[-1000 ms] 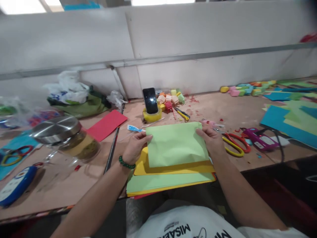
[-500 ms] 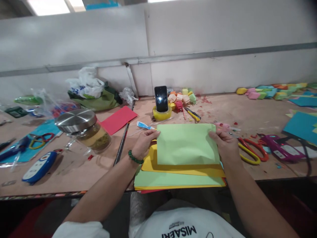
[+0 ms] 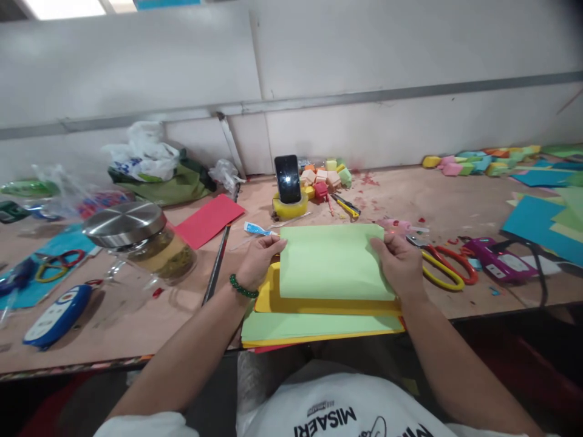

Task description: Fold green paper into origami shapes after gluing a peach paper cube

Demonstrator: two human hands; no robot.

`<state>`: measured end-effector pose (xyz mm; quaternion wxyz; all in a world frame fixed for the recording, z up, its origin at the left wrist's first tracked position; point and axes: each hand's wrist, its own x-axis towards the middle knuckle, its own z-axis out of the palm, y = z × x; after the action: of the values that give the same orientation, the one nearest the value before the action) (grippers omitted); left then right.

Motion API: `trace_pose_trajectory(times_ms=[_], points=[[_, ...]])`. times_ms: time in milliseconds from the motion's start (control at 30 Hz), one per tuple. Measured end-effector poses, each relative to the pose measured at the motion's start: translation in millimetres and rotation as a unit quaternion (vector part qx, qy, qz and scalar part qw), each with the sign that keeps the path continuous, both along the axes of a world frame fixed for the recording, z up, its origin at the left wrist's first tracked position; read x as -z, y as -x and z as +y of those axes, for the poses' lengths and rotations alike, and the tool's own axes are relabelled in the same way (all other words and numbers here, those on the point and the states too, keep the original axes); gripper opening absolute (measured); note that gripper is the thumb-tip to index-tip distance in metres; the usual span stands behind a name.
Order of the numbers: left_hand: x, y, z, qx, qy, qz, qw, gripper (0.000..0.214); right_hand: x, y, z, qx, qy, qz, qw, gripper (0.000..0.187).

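A light green sheet of paper (image 3: 334, 264) is held up between my two hands. My left hand (image 3: 262, 258), with a green bead bracelet at the wrist, pinches its upper left corner. At the upper right edge my right hand (image 3: 399, 261) grips it, thumb in front. The sheet bends slightly. Below it lies a yellow-orange sheet (image 3: 328, 305) on a stack of green and yellow paper (image 3: 319, 328) at the table's front edge. Part of the stack is hidden by the held sheet.
A phone (image 3: 287, 179) stands in a yellow tape roll (image 3: 290, 208) near folded paper pieces (image 3: 321, 178). To the right lie scissors (image 3: 449, 267) and a purple device (image 3: 496, 258). A lidded glass jar (image 3: 166, 258), red paper (image 3: 211, 220) and a blue-and-white tool (image 3: 57, 317) lie left.
Both hands still hold the green sheet in the same grip. The view has shifted a little to the right, so the table things appear further left.
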<state>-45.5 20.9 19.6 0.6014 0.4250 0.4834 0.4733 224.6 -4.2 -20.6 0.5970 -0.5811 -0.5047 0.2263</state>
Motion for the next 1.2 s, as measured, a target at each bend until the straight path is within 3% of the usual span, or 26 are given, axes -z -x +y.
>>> trace_pose_trajectory(times_ms=[167,300,867,1200], points=[[-3.4,1,-2,-0.016,0.007,-0.035,0.999,0.041,-6.3,-1,0,-0.062,0.051,0.141,0.987,0.041],[-3.6,2,0,-0.038,0.011,-0.029,0.999,0.038,-10.1,0,-1,-0.072,0.081,0.193,0.975,0.040],[-7.9,2,-2,-0.043,0.006,-0.035,0.998,0.036,-15.0,3,-4,-0.076,0.068,0.200,0.974,0.039],[-0.6,4,0,-0.040,-0.026,-0.016,0.999,0.034,-8.3,1,-3,-0.060,0.059,0.174,0.981,0.042]])
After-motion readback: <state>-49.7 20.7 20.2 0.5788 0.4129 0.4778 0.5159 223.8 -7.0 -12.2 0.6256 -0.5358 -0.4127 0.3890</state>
